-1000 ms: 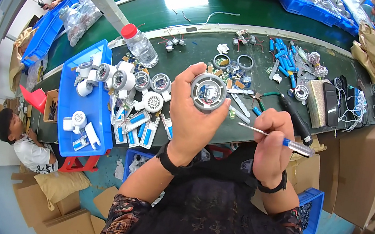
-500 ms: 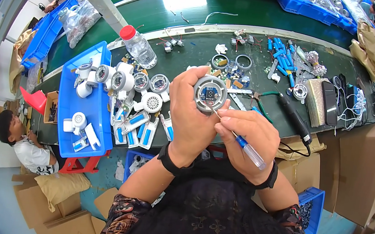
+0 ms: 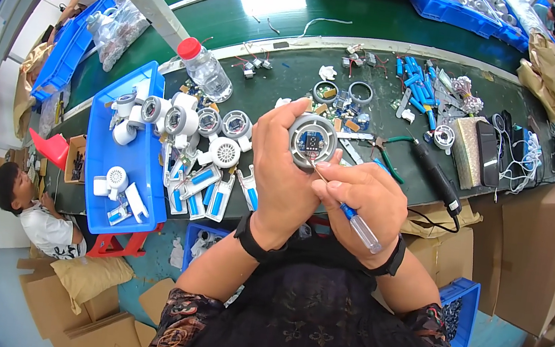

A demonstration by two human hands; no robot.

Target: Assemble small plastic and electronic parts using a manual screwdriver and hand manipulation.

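Note:
My left hand [image 3: 277,163] is closed round a grey and white round housing [image 3: 326,135], its open face turned up. A small blue circuit board [image 3: 310,140] shows inside the ring. In my right hand [image 3: 367,199] is a screwdriver [image 3: 360,228] with a clear and blue handle. Its thin shaft reaches into the lower part of the housing, beside the board. Whether the tip touches a screw or a wire is too small to tell. Left of my hands lie several white and grey fan-like units [image 3: 226,153] and white casings with blue cells [image 3: 219,197].
A blue tray [image 3: 95,169] of white parts stands at the left, near a red-capped bottle [image 3: 210,76]. To the right lie pliers [image 3: 388,153], a black corded tool [image 3: 436,174] and blue cells [image 3: 420,83]. Cardboard boxes [image 3: 537,253] stand right of the bench.
My right hand and the screwdriver have shifted slightly left, the handle now steeper. The housing has moved a little down and right in my left hand.

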